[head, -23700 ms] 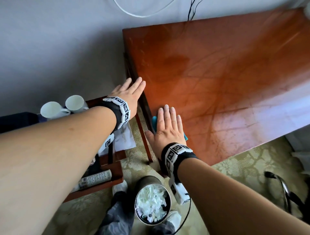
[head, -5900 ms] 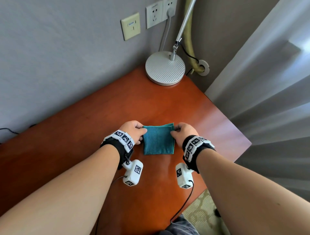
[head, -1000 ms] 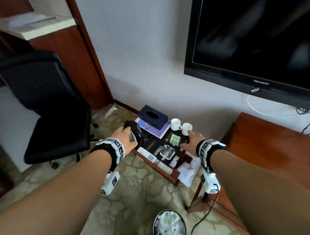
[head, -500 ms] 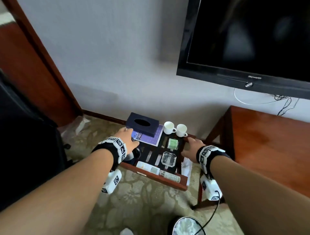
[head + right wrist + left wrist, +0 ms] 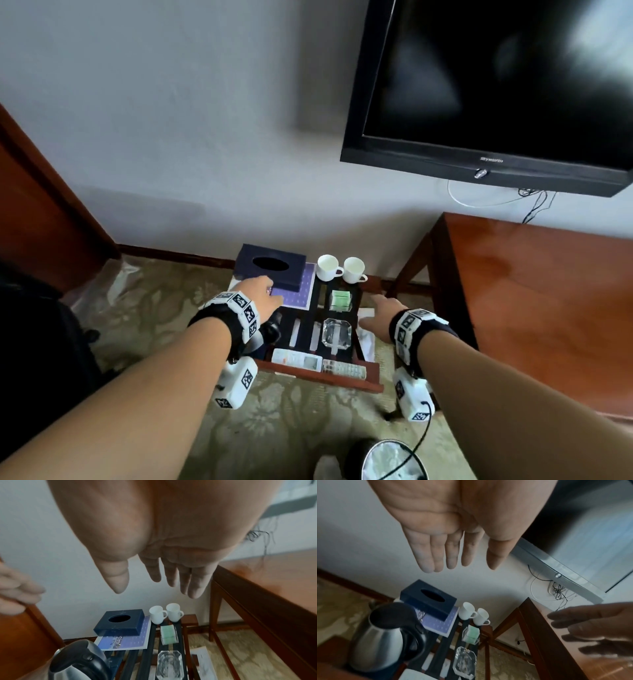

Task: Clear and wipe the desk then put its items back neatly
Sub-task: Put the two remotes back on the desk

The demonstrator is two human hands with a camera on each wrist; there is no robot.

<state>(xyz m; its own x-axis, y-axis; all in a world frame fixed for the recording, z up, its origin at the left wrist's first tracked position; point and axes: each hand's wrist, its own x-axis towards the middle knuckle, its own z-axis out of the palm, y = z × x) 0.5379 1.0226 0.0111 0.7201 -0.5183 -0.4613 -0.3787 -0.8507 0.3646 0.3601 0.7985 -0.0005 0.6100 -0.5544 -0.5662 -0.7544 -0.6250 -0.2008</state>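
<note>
A low wooden rack (image 5: pixel 322 377) on the floor holds the desk's items: a dark blue tissue box (image 5: pixel 270 269) on a purple booklet (image 5: pixel 303 291), two white cups (image 5: pixel 327 267), a green packet holder (image 5: pixel 340 300), a glass ashtray (image 5: pixel 337 334), two remotes (image 5: pixel 297 359) and a steel kettle (image 5: pixel 385 642). My left hand (image 5: pixel 265 291) hovers open over the booklet, just in front of the tissue box, its fingers (image 5: pixel 436 561) straight. Above the rack's right edge my right hand (image 5: pixel 375 308) is also open and holds nothing. The bare red-brown desk (image 5: pixel 548 291) stands to the right.
A black TV (image 5: pixel 496 85) hangs on the wall above the desk, with cables under it. A waste bin (image 5: pixel 387 459) sits on the patterned carpet near my feet. White papers (image 5: pixel 366 337) lie beside the rack. A dark chair (image 5: pixel 41 342) is at the left.
My left hand has moved from the kettle forward to the booklet by the tissue box. The right hand has stayed near the rack's right edge. The view has come closer.
</note>
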